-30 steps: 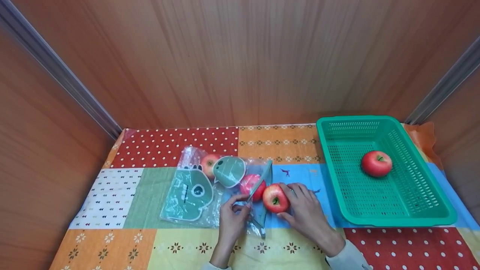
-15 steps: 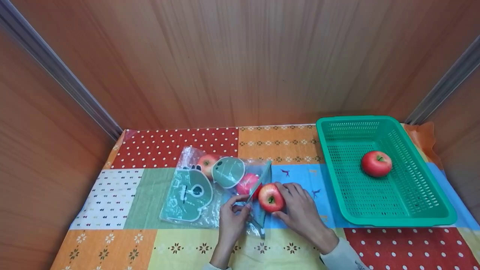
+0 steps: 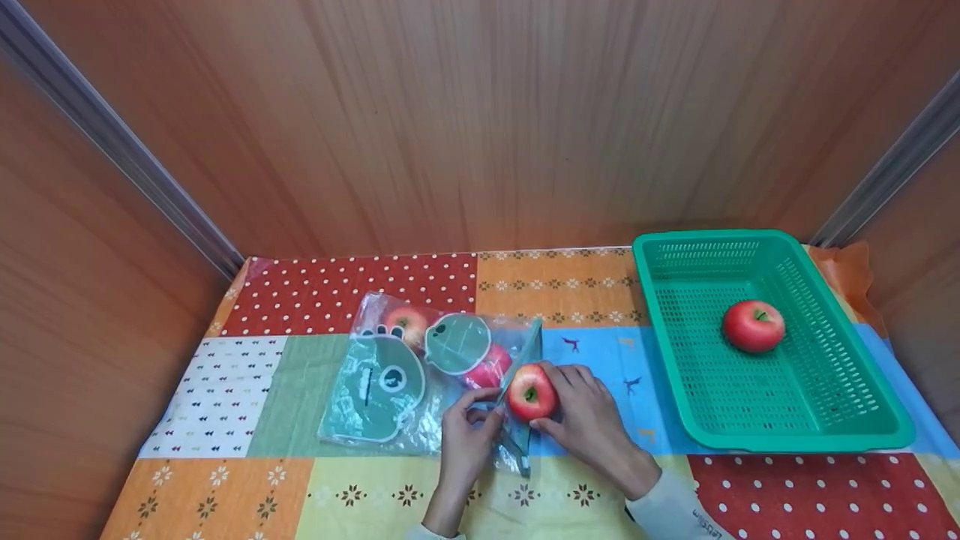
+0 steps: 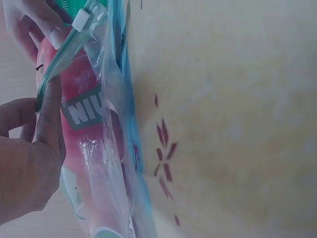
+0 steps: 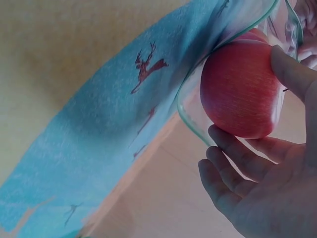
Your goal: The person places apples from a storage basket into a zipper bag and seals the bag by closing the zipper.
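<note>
Broadly, the scene is being enclosed by wood-grained walls (image 3: 480,127), and beneath them a patchwork cloth (image 3: 360,525) is being spread across the work surface. At the far right, part of the cloth is being covered by a green basket (image 3: 802,442). Left of it, a clear zip bag (image 3: 431,397) with green cartoon prints is being laid flat, its mouth being turned to the right.

The left hand (image 3: 469,435) is being held at the near side of that mouth, its forearm being extended from the near edge almost straight toward the far side. By its thumb and forefinger the bag's green edge is being pinched. The right hand (image 3: 589,412) is being angled in from the near right, its pale sleeve (image 3: 667,514) being shown behind the wrist. Its thumb is being placed on the near side of an apple (image 3: 531,394) and its fingers on the far side, so the fruit is being grasped right at the mouth; how far inside it is being held cannot be told.

Within the bag, a pinkish-red apple (image 3: 491,367) is being partly covered by a print, and a paler apple (image 3: 409,324) is being kept farther left. Another apple (image 3: 754,327) is being held in the basket. Smallest, a white slider (image 4: 81,20) is being carried on the zip.
</note>
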{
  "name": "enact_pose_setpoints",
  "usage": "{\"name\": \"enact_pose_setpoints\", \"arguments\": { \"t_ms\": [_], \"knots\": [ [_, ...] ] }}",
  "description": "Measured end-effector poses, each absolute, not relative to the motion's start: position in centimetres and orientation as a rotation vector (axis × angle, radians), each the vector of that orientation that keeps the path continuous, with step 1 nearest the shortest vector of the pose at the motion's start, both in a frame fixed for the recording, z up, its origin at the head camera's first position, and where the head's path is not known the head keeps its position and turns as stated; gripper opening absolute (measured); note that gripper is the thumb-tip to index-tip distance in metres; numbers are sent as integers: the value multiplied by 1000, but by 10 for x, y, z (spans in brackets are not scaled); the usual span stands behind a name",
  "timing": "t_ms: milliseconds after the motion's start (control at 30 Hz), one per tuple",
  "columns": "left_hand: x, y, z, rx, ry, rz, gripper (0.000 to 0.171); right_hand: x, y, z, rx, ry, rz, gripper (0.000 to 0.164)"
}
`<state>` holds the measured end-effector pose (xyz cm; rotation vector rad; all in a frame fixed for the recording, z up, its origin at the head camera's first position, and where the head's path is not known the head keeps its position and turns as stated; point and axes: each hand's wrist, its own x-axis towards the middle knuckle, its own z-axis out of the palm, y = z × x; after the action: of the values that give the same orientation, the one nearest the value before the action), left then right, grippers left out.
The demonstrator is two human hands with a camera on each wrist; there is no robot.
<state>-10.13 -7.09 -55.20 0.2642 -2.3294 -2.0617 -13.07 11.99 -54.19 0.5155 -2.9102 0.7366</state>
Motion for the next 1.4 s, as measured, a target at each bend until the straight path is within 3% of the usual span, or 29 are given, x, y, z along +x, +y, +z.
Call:
{"name": "enact_pose_setpoints", "arguments": {
  "t_ms": [1400],
  "knots": [
    [-102,-70,-552,203,-2311,-2063,27,-145,89,-552,491,-2890,967,81]
  ]
}}
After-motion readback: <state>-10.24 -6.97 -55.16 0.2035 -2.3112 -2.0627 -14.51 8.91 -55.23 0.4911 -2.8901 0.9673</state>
